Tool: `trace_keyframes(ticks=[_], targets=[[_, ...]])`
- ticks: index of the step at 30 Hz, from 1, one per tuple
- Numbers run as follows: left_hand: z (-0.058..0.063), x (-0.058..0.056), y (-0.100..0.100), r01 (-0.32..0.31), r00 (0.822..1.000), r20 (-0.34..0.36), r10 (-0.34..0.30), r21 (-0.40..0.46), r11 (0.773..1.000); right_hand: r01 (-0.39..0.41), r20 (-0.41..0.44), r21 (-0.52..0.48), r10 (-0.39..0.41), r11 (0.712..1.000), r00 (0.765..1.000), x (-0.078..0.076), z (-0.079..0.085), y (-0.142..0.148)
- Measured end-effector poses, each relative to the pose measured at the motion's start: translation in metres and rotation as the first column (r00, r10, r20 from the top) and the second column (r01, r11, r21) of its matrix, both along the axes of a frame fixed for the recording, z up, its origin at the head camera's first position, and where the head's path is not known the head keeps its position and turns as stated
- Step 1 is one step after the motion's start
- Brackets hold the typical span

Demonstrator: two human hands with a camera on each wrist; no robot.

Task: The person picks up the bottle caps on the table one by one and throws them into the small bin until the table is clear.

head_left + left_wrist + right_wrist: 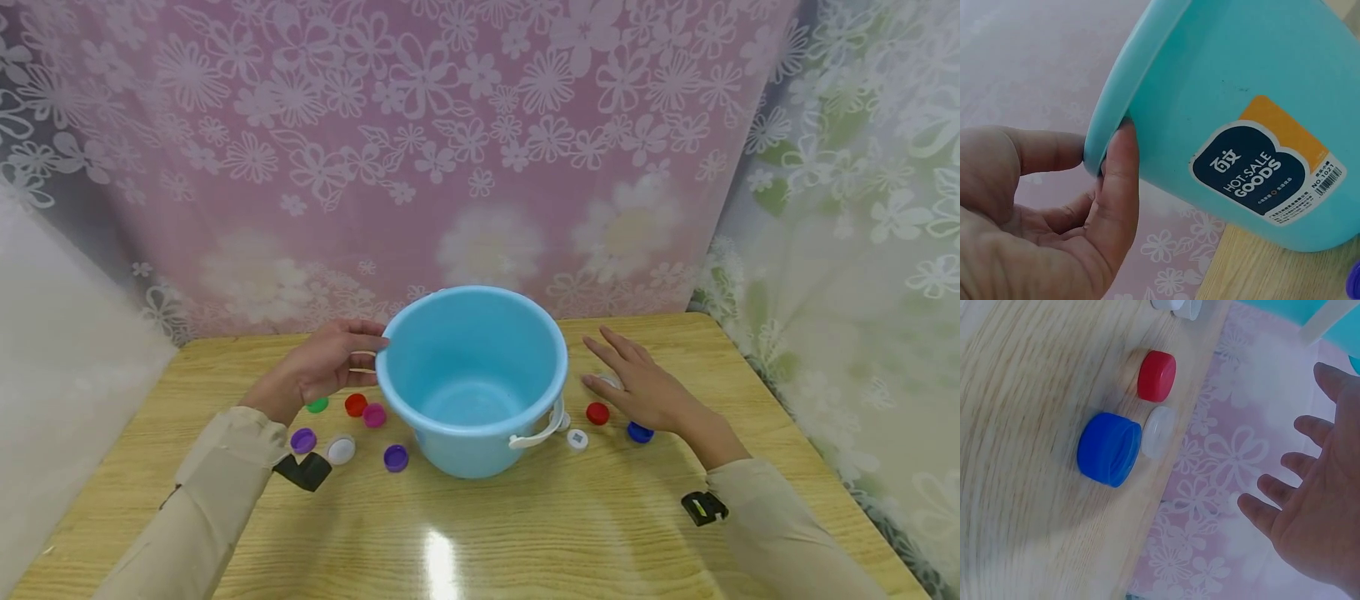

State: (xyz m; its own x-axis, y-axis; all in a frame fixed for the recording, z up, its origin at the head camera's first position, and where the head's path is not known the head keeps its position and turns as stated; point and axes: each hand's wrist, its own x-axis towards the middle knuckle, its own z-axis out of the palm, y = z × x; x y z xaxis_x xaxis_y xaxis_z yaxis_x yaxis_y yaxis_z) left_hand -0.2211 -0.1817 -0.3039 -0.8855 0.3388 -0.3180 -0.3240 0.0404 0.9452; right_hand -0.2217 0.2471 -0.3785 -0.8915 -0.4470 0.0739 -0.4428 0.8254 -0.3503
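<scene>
A light blue plastic bucket (468, 454) is at the middle of the wooden table, its mouth facing up and toward me. My left hand (333, 360) pinches the left part of its rim, thumb and finger on either side in the left wrist view, where a label (1260, 169) shows on the bucket wall. The white bucket handle (538, 437) hangs at the front right. To the right, my right hand (645, 392) is spread, holding nothing, apart from the bucket. Near it are a red cap (1157, 376), a blue cap (1109, 450) and a translucent white cap (1159, 432).
Left of the bucket lie a green cap (317, 406), a red cap (356, 405), a pink cap (374, 416), a white cap (341, 450) and two purple caps, one (396, 457) nearer the bucket. White caps (577, 440) lie beside its handle. A flowered curtain (450, 167) hangs behind the table.
</scene>
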Motion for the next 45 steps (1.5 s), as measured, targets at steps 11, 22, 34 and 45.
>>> trace_keyframes(ticks=[11,22,34,45], targets=[[-0.006,-0.005,-0.004,0.021,0.997,0.076,-0.031,0.135,0.991,0.015,0.029,-0.012,-0.014,1.0,0.999,-0.001,-0.002,0.014],[-0.016,-0.005,-0.005,0.001,0.992,0.117,-0.037,0.291,0.957,0.024,0.045,0.014,-0.025,1.0,0.999,0.0,-0.006,0.028],[-0.02,-0.004,-0.001,-0.01,0.994,0.109,-0.03,0.355,0.935,0.044,0.09,0.045,-0.048,0.998,0.995,0.003,-0.014,0.053],[-0.022,-0.004,0.001,-0.016,0.993,0.115,-0.028,0.362,0.932,0.034,0.108,0.044,-0.038,0.998,0.993,0.008,-0.024,0.058]])
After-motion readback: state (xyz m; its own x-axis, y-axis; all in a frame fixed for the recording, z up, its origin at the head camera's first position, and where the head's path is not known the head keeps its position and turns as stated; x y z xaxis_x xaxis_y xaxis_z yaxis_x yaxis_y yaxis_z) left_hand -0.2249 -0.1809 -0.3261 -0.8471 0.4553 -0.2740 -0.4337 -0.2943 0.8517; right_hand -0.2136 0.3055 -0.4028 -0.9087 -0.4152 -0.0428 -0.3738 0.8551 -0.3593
